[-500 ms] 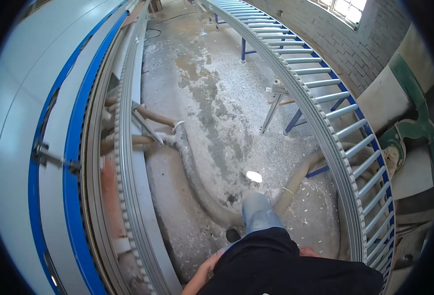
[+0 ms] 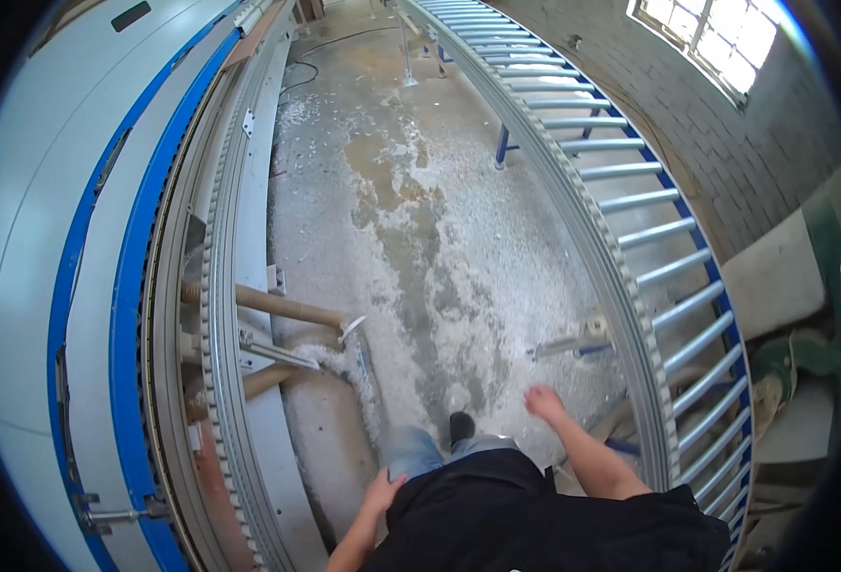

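Note:
My left hand (image 2: 382, 490) hangs beside my left thigh, at the leg of my blue jeans (image 2: 416, 451). Thumb and fingers stand apart there, and it holds nothing I can see. Farther forward, my right hand (image 2: 543, 402) is out over the floor between me and the roller conveyor (image 2: 647, 235). Its fingers look loosely curled in, with no object showing in them. Neither hand touches the machinery. A dark shoe tip (image 2: 461, 426) shows just ahead of my legs.
A long machine with white panels and blue edging (image 2: 139, 315) runs along my left, fronted by a metal rail (image 2: 218, 315). Dusty hoses (image 2: 292, 305) reach from it onto the floor (image 2: 420, 248), strewn with white chips. A brick wall with a window (image 2: 711, 43) stands beyond the conveyor.
I have moved forward along the aisle, so the hoses and conveyor leg sit nearer. My right hand has swung forward into full view; my left stays by my thigh.

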`<state>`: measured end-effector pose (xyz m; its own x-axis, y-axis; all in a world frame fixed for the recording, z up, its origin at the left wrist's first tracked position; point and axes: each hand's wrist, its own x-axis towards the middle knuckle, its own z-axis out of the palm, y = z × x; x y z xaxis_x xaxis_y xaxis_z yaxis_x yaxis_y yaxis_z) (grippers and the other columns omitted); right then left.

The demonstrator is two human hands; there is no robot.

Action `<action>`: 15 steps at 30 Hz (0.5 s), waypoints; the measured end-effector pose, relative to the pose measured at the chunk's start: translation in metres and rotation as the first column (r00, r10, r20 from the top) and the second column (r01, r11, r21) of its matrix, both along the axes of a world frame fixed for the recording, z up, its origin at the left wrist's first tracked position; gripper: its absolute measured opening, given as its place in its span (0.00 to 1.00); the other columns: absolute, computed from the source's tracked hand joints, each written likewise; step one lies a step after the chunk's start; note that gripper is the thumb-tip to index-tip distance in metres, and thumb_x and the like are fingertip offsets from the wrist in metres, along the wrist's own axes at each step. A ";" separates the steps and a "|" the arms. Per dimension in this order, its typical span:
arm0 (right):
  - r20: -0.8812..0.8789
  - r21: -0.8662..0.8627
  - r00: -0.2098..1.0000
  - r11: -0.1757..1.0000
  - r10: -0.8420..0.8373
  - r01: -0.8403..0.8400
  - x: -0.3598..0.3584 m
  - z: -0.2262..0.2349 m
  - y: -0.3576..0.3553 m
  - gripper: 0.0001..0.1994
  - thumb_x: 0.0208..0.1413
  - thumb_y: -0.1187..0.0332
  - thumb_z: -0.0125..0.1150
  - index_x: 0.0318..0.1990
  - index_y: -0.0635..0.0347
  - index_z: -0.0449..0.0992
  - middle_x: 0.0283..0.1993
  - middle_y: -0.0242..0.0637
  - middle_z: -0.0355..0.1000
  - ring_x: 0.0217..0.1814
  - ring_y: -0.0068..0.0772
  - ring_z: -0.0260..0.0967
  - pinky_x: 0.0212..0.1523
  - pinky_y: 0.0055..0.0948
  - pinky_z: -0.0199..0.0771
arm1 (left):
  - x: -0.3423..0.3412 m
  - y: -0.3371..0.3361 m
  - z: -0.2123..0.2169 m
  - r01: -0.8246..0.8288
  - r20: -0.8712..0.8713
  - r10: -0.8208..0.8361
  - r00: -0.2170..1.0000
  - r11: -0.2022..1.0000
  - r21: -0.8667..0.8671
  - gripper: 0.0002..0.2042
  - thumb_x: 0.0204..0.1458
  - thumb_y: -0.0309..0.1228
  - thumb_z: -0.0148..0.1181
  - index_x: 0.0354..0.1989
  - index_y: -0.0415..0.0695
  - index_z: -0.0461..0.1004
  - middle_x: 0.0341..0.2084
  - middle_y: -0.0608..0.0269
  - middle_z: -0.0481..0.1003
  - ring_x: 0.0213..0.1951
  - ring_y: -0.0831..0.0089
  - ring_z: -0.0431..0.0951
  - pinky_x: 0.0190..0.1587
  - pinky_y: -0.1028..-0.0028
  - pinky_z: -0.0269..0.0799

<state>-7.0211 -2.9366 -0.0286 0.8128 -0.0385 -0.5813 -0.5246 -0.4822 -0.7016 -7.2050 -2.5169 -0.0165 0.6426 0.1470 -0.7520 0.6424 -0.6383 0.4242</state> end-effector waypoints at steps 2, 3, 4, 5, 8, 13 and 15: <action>0.073 0.125 0.997 0.992 -0.029 0.020 0.134 0.014 0.024 0.13 0.56 0.61 0.55 0.41 0.62 0.72 0.28 0.33 0.70 0.26 0.22 0.68 0.26 0.25 0.71 | 0.080 0.004 0.027 -0.010 0.265 0.033 0.964 0.996 -0.087 0.37 0.46 0.57 0.56 0.56 0.37 0.63 0.49 0.40 0.69 0.51 0.48 0.70 0.53 0.62 0.65; 0.069 0.249 0.992 0.965 -0.106 0.085 0.194 0.041 0.058 0.12 0.55 0.61 0.55 0.38 0.61 0.72 0.25 0.33 0.70 0.24 0.23 0.66 0.26 0.24 0.69 | 0.116 0.007 0.037 -0.034 0.265 0.057 0.963 0.995 -0.092 0.37 0.46 0.57 0.56 0.56 0.37 0.63 0.49 0.40 0.69 0.51 0.48 0.70 0.53 0.62 0.65; 0.054 0.369 0.981 0.917 -0.187 0.154 0.245 0.068 0.090 0.11 0.54 0.61 0.55 0.35 0.59 0.73 0.23 0.32 0.69 0.22 0.23 0.65 0.25 0.24 0.67 | 0.154 0.010 0.045 0.022 0.222 -0.007 0.975 0.998 -0.065 0.36 0.45 0.56 0.57 0.57 0.39 0.63 0.49 0.41 0.69 0.51 0.49 0.70 0.53 0.62 0.65; 0.061 0.363 0.981 0.920 -0.182 0.148 0.291 0.075 0.107 0.11 0.54 0.61 0.55 0.35 0.59 0.73 0.23 0.32 0.69 0.22 0.23 0.65 0.25 0.24 0.67 | 0.191 0.014 0.046 0.092 0.180 -0.083 0.980 0.995 -0.042 0.36 0.45 0.54 0.58 0.57 0.40 0.63 0.49 0.42 0.69 0.52 0.50 0.69 0.53 0.63 0.65; 0.116 0.377 0.979 0.919 -0.167 0.112 0.409 0.070 0.151 0.13 0.54 0.60 0.56 0.38 0.60 0.73 0.28 0.36 0.72 0.26 0.27 0.68 0.28 0.27 0.70 | 0.297 0.043 0.015 0.066 0.133 -0.050 0.990 0.991 -0.115 0.35 0.46 0.54 0.58 0.57 0.40 0.63 0.50 0.43 0.68 0.53 0.51 0.69 0.54 0.65 0.64; 0.275 -0.499 0.811 0.797 0.517 -0.339 0.449 -0.052 0.100 0.17 0.55 0.57 0.44 0.27 0.60 0.74 0.28 0.48 0.73 0.32 0.49 0.71 0.35 0.47 0.69 | 0.484 0.102 -0.005 0.075 0.080 -0.060 0.995 0.976 -0.203 0.35 0.47 0.56 0.54 0.57 0.41 0.63 0.52 0.42 0.67 0.55 0.50 0.66 0.56 0.65 0.61; -0.008 -0.502 0.554 0.475 0.833 -0.722 0.440 -0.051 0.085 0.14 0.52 0.59 0.47 0.29 0.59 0.75 0.29 0.49 0.72 0.34 0.52 0.71 0.35 0.51 0.68 | 0.528 0.144 -0.036 0.073 -0.046 -0.090 0.995 0.955 -0.287 0.35 0.48 0.57 0.51 0.57 0.40 0.63 0.53 0.43 0.66 0.56 0.52 0.66 0.57 0.66 0.59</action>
